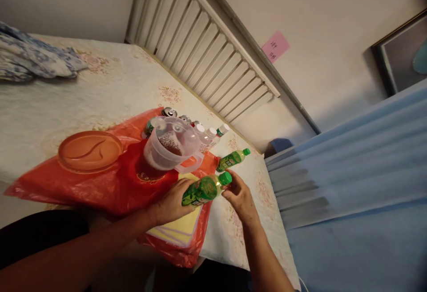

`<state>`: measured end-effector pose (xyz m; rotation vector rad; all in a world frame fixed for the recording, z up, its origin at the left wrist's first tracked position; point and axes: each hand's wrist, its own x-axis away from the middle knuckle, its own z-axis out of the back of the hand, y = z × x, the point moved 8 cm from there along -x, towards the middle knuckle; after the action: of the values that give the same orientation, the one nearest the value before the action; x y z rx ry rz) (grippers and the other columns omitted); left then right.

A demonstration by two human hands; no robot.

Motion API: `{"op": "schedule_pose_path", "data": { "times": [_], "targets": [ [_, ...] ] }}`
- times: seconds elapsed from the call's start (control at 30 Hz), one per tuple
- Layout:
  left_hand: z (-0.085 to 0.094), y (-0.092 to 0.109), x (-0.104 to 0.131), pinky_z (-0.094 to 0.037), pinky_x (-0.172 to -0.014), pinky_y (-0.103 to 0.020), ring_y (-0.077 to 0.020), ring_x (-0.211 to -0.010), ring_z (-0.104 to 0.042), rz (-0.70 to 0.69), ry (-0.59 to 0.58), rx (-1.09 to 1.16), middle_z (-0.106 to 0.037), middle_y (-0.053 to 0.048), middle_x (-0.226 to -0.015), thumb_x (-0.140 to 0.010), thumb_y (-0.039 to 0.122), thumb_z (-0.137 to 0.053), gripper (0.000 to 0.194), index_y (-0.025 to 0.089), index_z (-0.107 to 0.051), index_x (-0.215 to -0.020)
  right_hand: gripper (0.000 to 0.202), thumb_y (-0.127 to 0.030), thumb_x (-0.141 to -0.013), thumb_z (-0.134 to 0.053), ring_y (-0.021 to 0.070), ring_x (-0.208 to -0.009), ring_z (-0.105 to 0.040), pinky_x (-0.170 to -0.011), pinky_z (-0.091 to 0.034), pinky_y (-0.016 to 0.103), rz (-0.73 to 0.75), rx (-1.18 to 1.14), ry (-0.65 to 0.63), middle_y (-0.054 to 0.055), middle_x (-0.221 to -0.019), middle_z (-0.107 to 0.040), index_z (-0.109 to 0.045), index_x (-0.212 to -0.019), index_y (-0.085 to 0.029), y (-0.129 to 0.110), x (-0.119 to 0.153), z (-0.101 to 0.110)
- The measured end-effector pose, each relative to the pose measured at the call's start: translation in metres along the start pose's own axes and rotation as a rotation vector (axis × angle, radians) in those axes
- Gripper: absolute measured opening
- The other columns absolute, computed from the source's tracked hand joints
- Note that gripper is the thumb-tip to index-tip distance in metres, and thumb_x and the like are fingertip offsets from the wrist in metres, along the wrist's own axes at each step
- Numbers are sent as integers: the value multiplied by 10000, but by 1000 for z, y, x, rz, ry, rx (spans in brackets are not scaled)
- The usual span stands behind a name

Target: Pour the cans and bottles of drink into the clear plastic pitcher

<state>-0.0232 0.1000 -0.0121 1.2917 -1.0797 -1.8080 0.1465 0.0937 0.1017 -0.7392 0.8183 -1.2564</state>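
My left hand [173,203] is wrapped round the lower part of a green drink bottle [203,190], which tilts with its green cap [225,178] toward the right. The fingers of my right hand [242,198] curl about that cap, thumb below and index finger behind it. Just beyond stands a second, similar green bottle [231,159] with its cap on. Left of the held bottle is a clear plastic jug [156,150] with brown, foamy liquid in it. Yellow cloths or sheets [183,227] with pale purple edges lie beneath my left hand.
Red plastic sheeting [100,190] covers part of the floral tablecloth [126,83]. An orange oval lid [90,150] rests on it. Behind the jug stand several cans [169,112] and white-capped bottles [210,134]. A radiator [200,38] borders the back; a blue curtain [350,172] hangs right.
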Motion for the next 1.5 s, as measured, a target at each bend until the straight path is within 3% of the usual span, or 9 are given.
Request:
{"op": "schedule_pose_path", "data": {
  "times": [0.13, 0.27, 0.47, 0.7, 0.8, 0.93, 1.13, 1.33, 1.5],
  "targets": [
    [-2, -6, 0, -468, -1075, -472, -302, -1214, -588, 28, 2, 12, -633, -116, -1281, -657, 165, -702, 658, 184, -534, -1292, 673, -543, -641, -888, 239, -910, -665, -794, -555, 344, -91, -172, -72, 48, -1051, -716, -658, -1191, -232, 33, 19, -39],
    [-6, -4, -1, -457, -1080, -489, -310, -1208, -585, -11, -25, -2, -633, -124, -1276, -661, 188, -716, 640, 176, -549, -1280, 594, -445, -607, -918, 266, -979, -703, -910, -567, 402, -162, -240, 41, 58, -1049, -755, -672, -1097, -216, 51, 31, -59],
    [-12, -1, 0, -436, -1109, -483, -304, -1256, -563, -14, -120, 19, -610, -116, -1349, -683, 173, -694, 685, 202, -514, -1344, 496, -367, -593, -907, 277, -947, -726, -892, -591, 411, -181, -159, 152, 65, -998, -775, -690, -1008, -206, 54, 36, -51],
    [-24, 1, 0, -425, -1138, -481, -300, -1293, -551, 33, -223, 70, -591, -114, -1399, -683, 180, -700, 716, 203, -507, -1372, 507, -409, -561, -921, 276, -877, -727, -854, -593, 424, -212, -138, 106, 72, -945, -781, -719, -971, -189, 64, 42, -45],
    [-29, -6, 0, -393, -1169, -500, -315, -1355, -507, 76, -245, 69, -549, -128, -1461, -680, 211, -729, 793, 205, -464, -1428, 493, -416, -553, -923, 280, -866, -732, -824, -601, 423, -193, -173, 146, 76, -936, -789, -730, -949, -193, 64, 42, -26],
    [-30, -15, 2, -385, -1173, -515, -322, -1386, -481, 109, -261, 45, -531, -143, -1488, -724, 272, -723, 739, 203, -482, -1420, 468, -419, -529, -925, 279, -795, -738, -771, -605, 425, -210, -124, 354, 73, -861, -792, -736, -887, -184, 74, 39, 34],
    [-36, -17, 5, -529, -1016, -435, -264, -1124, -666, 157, -357, 57, -693, -131, -1233, -802, 309, -633, 516, 179, -577, -1298, 487, -409, -517, -895, 292, -832, -729, -756, -578, 409, -215, -30, 614, 92, -862, -787, -738, -899, -151, 110, 14, 111],
    [-39, -22, 5, -565, -909, -382, -226, -960, -687, 147, -359, 45, -726, -97, -1073, -773, 261, -609, 495, 171, -598, -1259, 536, -469, -524, -831, 272, -812, -683, -710, -530, 367, -213, 152, 724, 47, -796, -757, -742, -956, -165, 160, -22, 144],
    [-40, -24, 7, -572, -886, -368, -216, -932, -689, 151, -370, 38, -727, -81, -1049, -774, 246, -594, 481, 189, -602, -1251, 544, -488, -484, -835, 229, -735, -627, -649, -472, 322, -287, 173, 795, 37, -774, -723, -707, -899, -160, 195, -42, 155]
  ]
}}
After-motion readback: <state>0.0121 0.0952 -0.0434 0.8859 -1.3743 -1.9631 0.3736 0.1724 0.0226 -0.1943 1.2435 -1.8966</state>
